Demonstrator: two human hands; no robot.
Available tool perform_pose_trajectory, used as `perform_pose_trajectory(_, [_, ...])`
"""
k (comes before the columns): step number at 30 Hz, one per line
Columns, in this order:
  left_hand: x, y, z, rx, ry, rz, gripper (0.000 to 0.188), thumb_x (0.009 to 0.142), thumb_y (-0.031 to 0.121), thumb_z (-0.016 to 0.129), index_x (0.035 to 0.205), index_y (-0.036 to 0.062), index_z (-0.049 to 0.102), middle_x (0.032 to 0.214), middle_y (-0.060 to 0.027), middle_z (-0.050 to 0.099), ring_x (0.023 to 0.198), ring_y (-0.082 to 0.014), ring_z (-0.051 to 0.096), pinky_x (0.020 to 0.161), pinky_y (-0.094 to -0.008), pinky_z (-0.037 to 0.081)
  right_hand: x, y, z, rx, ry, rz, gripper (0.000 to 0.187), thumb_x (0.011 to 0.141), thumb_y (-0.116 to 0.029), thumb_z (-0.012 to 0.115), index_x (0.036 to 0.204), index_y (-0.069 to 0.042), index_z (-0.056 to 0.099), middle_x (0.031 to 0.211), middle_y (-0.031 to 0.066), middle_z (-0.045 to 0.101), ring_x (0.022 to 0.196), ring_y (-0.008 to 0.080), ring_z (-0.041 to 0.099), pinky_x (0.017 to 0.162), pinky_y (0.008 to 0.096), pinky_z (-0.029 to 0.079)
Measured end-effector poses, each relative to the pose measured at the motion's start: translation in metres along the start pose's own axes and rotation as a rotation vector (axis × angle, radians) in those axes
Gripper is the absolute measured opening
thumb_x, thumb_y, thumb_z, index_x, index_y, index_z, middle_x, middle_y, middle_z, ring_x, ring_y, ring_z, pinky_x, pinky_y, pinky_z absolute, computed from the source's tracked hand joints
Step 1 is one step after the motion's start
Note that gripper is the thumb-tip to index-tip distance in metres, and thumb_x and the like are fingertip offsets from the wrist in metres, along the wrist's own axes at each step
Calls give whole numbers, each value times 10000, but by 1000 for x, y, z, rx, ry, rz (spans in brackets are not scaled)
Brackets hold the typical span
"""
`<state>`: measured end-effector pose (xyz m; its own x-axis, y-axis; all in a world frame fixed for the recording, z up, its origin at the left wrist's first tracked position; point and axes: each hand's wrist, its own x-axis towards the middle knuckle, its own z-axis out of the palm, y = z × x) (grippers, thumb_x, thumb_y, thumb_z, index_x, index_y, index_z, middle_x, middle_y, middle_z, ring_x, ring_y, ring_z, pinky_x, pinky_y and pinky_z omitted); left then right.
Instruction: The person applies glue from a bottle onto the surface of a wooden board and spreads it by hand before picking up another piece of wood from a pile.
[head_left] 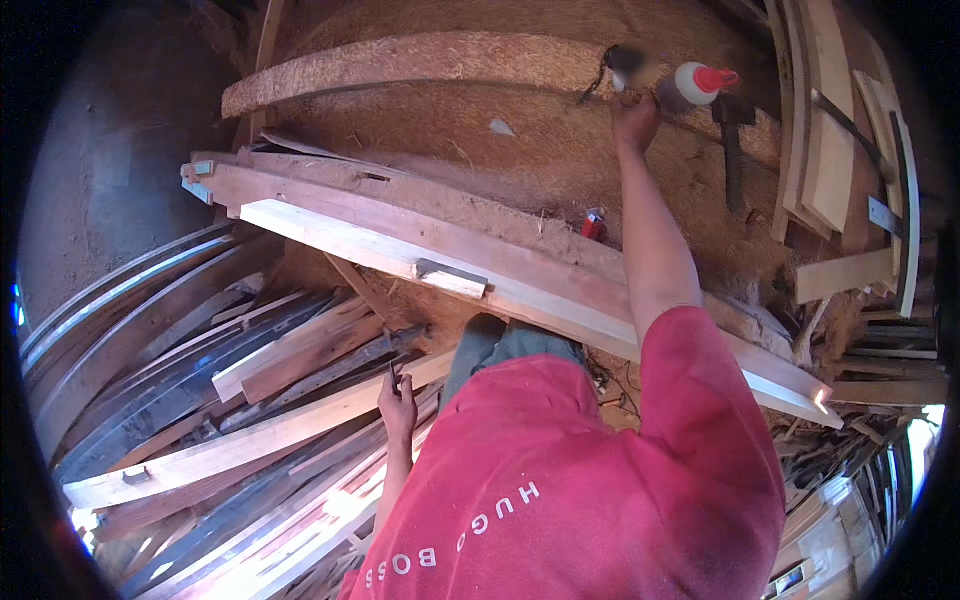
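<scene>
My right arm stretches far forward across a long wooden beam point(420, 215). At its end my right hand point(636, 122) is closed, its fingers curled on something small that I cannot make out. Just right of it is a bottle with a red cap point(698, 84); a dark, blurred object with a cord point(622, 66) lies just beyond the fingers. Low on the left, my left hand point(398, 405) is closed on a slim dark stick-like tool point(393, 372) pointing upward. A pale planed strip point(330, 237) runs along the beam's near side, a short wood piece point(455, 278) at its edge.
A small red item point(593, 224) sits behind the beam. A hammer-like tool point(733, 150) lies beyond, below a curved plank point(430, 62). Stacked boards point(820, 120) stand at far right; piled timber point(300, 350) crowds the left beside my legs.
</scene>
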<state>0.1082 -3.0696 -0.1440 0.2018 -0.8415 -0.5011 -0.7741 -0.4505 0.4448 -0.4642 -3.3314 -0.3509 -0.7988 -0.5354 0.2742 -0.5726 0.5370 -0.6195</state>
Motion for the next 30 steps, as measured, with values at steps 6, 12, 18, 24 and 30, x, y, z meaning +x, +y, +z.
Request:
perform_pose_trajectory(6, [-8,-71,22,-114,-36,71,267,969,164,580,1181,27,667,918,-136,724,880,-216,698,789,-331,518,-33,13,-86,85,-44,-11,336,766,-207,799,1017,-16,683,968,183,702,947,333,675,825,411,513])
perform_pose_trajectory(12, [-17,-71,41,83,-66,198,334,988,287,558,926,2,722,778,-150,711,756,-267,699,687,-376,509,-128,57,-222,255,-404,236,322,851,-251,751,1046,-2,687,983,144,715,950,217,681,832,353,521])
perform_pose_trajectory(18, [-26,-71,93,-125,-205,126,382,1015,358,528,980,31,721,662,-86,643,566,-178,575,552,-358,449,-211,59,-404,-129,-699,189,395,854,-357,745,1081,-41,678,998,157,709,974,294,671,878,421,500])
perform_pose_trajectory(24, [-54,22,153,-536,-290,252,447,1023,369,526,1327,49,599,1020,-106,703,726,-96,633,546,-247,443,-276,143,-441,-504,-684,-310,541,728,-300,810,1199,-83,653,1136,126,681,1070,324,631,916,453,470])
perform_pose_trajectory(30, [-101,78,190,-968,-448,-211,578,985,326,612,1405,-37,454,1168,-130,619,994,-179,630,713,-300,569,-325,120,-457,-588,-692,-444,767,643,-259,856,1342,-173,552,1291,52,578,1093,267,561,904,428,473])
